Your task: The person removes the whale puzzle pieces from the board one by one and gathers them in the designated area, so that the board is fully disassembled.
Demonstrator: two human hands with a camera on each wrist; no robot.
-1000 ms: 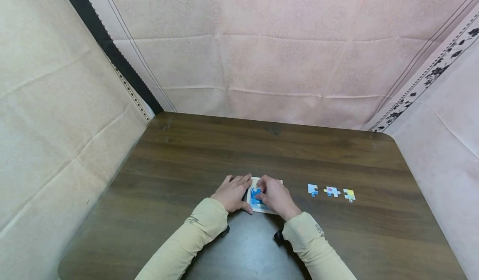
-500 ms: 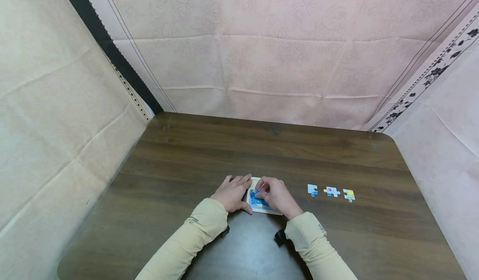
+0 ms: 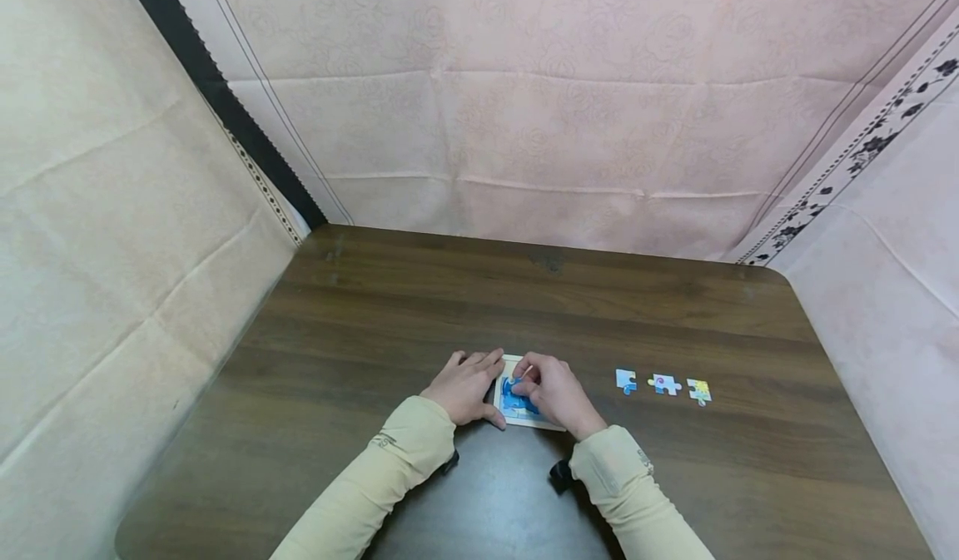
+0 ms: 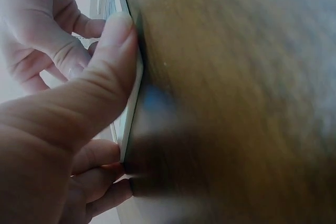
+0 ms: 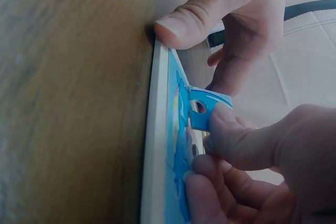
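My left hand (image 3: 466, 385) rests along the left edge of a small jigsaw puzzle board (image 3: 517, 417), its fingers extended and its thumb (image 4: 116, 32) at the near-left corner. Over the board, my right hand (image 3: 553, 393) pinches a blue puzzle piece (image 5: 199, 121) between thumb and fingers. In the right wrist view that piece stands tilted up from the board's blue picture, one edge close to or touching it. The right hand hides much of the board in the head view.
To the right of the board lie three loose pieces: a light blue one (image 3: 626, 380), a blue and pink one (image 3: 665, 384) and a yellow one (image 3: 699, 390). The brown wooden table (image 3: 419, 294) has pale cloth (image 3: 524, 127) hanging behind it and at both sides.
My right hand has shifted slightly to the right and its fingers have moved a little, still over the board. The left hand, the board and the three loose pieces stay where they were.
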